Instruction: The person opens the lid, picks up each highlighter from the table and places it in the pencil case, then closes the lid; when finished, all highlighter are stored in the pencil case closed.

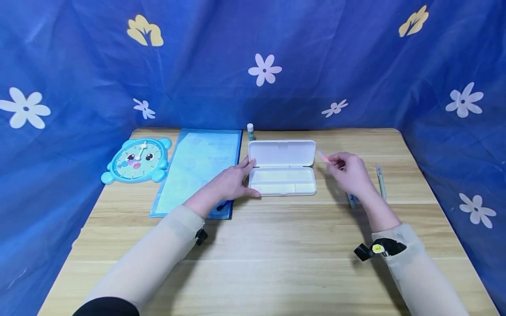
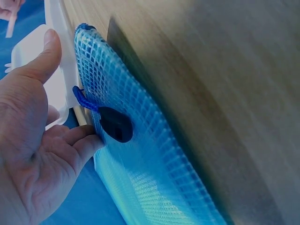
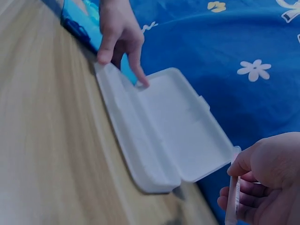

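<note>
A white pencil case (image 1: 282, 181) lies unfolded on the table, its lid (image 3: 176, 126) raised at the back and its compartments showing bare. My left hand (image 1: 233, 181) grips the case's left end, thumb at the front corner and a fingertip by the lid. In the left wrist view, the lower fingers of that hand (image 2: 51, 136) curl beside a blue mesh zip folder (image 2: 150, 140). To the right of the case, my right hand (image 1: 349, 172) pinches a slim pink pen (image 1: 324, 157), also seen in the right wrist view between thumb and fingers (image 3: 233, 199).
A glue stick (image 1: 251, 131) stands behind the case. Far left is a blue toy clock (image 1: 138, 160), beside the folder. Right of the case lie a pale green pen (image 1: 381, 182) and a blue pen (image 1: 351, 201), partly under the right wrist. A blue flowered cloth (image 1: 308, 66) hangs behind.
</note>
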`<control>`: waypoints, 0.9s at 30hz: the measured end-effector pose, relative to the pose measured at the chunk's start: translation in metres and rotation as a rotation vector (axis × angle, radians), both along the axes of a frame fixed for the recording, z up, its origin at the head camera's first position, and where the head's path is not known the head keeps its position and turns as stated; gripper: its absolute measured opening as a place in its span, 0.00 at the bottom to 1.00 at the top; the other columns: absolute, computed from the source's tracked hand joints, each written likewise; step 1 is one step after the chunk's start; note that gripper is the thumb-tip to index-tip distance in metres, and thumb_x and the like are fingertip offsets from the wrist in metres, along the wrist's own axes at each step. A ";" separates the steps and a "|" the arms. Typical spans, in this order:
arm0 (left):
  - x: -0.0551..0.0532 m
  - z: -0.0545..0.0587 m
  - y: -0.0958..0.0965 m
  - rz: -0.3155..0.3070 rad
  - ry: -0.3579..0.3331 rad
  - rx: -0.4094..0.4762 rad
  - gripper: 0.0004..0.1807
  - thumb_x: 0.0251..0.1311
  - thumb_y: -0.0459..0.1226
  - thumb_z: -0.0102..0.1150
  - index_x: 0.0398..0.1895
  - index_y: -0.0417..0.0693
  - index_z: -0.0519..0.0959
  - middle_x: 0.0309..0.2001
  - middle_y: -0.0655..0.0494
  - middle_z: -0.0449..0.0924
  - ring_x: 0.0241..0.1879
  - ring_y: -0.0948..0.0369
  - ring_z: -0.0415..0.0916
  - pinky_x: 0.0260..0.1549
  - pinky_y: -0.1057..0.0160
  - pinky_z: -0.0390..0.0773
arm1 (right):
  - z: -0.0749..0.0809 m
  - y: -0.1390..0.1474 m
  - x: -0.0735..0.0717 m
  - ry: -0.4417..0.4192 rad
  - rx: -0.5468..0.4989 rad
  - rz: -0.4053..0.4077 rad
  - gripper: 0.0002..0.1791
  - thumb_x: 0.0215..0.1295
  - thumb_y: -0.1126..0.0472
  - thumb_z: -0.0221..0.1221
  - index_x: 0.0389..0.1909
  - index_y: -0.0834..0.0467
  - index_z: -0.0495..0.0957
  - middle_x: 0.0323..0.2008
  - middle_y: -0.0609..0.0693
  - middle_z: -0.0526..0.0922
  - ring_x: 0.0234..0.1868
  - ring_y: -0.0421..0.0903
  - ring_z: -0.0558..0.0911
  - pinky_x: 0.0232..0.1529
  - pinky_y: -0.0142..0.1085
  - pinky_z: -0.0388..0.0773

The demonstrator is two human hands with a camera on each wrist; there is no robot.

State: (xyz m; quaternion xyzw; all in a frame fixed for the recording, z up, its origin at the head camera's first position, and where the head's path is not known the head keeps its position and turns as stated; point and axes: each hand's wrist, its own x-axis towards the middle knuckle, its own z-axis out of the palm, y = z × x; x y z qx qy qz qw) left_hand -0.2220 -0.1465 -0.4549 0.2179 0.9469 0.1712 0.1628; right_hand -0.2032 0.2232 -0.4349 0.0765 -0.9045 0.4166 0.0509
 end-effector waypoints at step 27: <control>0.003 0.000 -0.001 0.004 0.004 0.005 0.66 0.56 0.67 0.72 0.87 0.53 0.45 0.85 0.47 0.38 0.78 0.40 0.57 0.73 0.45 0.63 | 0.022 -0.056 -0.017 0.115 -0.019 0.213 0.08 0.71 0.69 0.67 0.48 0.65 0.89 0.38 0.55 0.89 0.37 0.49 0.85 0.39 0.37 0.80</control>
